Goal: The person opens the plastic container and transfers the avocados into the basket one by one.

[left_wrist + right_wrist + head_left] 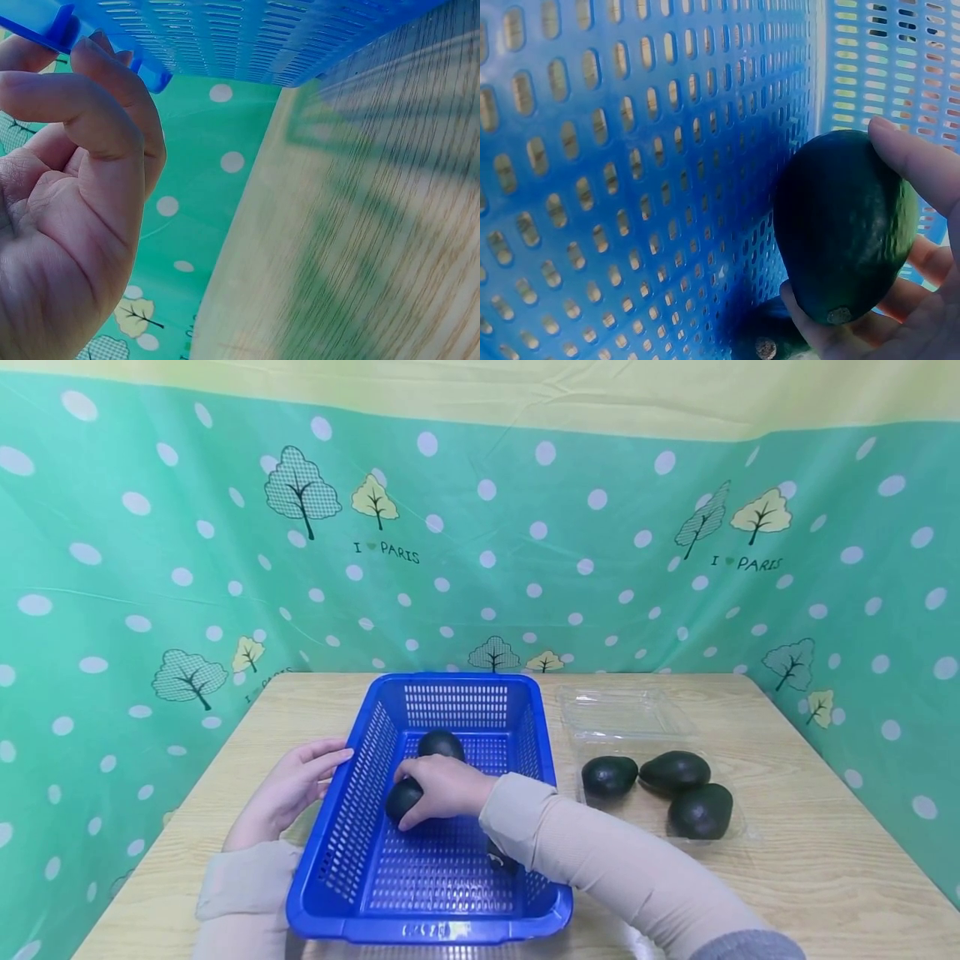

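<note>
A blue plastic basket (429, 930) stands on the table. My left hand (296, 785) grips its left rim; in the left wrist view the fingers (112, 127) curl at the rim's edge. Inside the basket my right hand (446, 787) holds a dark green avocado (844, 225), thumb on one side and fingers on the other. Just beyond it lies a second avocado (441, 743). Partly hidden under the right sleeve, another dark object (501, 858), probably an avocado, lies near the basket's right wall.
To the right of the basket, three avocados (609, 775) lie in an opened clear plastic container (626, 714). The wooden table (832, 868) extends to both sides. A green dotted cloth (480, 543) hangs behind and beside it.
</note>
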`<state>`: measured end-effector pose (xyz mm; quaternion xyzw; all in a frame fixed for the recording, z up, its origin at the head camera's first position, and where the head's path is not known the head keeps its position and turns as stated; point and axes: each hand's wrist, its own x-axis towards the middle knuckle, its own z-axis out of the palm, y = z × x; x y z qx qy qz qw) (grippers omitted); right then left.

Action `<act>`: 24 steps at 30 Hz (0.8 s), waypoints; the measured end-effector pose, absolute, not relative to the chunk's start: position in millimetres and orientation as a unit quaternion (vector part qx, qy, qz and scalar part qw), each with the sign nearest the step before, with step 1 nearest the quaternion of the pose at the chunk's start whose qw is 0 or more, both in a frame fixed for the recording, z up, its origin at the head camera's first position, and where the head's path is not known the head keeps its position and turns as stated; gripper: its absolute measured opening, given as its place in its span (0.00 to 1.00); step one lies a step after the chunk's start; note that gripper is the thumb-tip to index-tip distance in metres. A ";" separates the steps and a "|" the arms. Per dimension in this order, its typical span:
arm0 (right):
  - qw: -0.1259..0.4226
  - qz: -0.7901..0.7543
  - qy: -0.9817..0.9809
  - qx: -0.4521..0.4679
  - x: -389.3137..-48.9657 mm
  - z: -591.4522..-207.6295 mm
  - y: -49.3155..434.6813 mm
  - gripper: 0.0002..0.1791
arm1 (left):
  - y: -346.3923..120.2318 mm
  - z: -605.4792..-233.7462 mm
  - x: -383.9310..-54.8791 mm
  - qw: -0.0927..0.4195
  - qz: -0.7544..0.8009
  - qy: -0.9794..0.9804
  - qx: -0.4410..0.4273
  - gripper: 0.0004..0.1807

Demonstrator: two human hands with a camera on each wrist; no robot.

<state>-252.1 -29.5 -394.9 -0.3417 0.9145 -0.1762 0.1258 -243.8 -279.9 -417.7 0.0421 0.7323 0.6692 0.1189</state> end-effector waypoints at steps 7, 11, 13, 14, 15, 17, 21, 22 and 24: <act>0.134 -0.180 0.911 -0.345 -253.1 -394.3 -28.3 0.32 | -280.1 -417.4 -243.4 0.121 0.678 0.724 0.045 0.21; 0.131 -0.177 0.909 -0.353 -253.6 -393.6 -27.1 0.32 | -279.6 -417.2 -243.5 0.122 0.678 0.724 0.041 0.22; 0.128 -0.176 0.908 -0.357 -253.6 -392.6 -26.3 0.32 | -279.5 -417.2 -243.4 0.122 0.677 0.725 0.038 0.23; 0.127 -0.176 0.908 -0.359 -253.6 -392.3 -26.0 0.32 | -279.3 -417.1 -243.3 0.122 0.676 0.725 0.037 0.23; 0.127 -0.176 0.908 -0.359 -253.6 -391.9 -25.7 0.32 | -279.1 -417.0 -243.1 0.121 0.677 0.725 0.036 0.23; 0.129 -0.178 0.907 -0.359 -253.8 -391.5 -25.3 0.32 | -278.9 -416.8 -242.9 0.120 0.677 0.726 0.036 0.23; 0.139 -0.188 0.906 -0.353 -254.8 -391.3 -24.9 0.32 | -278.6 -416.8 -243.0 0.118 0.678 0.725 0.037 0.21; 0.141 -0.191 0.905 -0.352 -255.1 -391.4 -24.8 0.32 | -278.7 -416.9 -243.0 0.118 0.677 0.726 0.037 0.21; 0.141 -0.199 0.904 -0.351 -255.6 -391.1 -24.6 0.32 | -278.9 -417.0 -243.0 0.118 0.676 0.727 0.038 0.22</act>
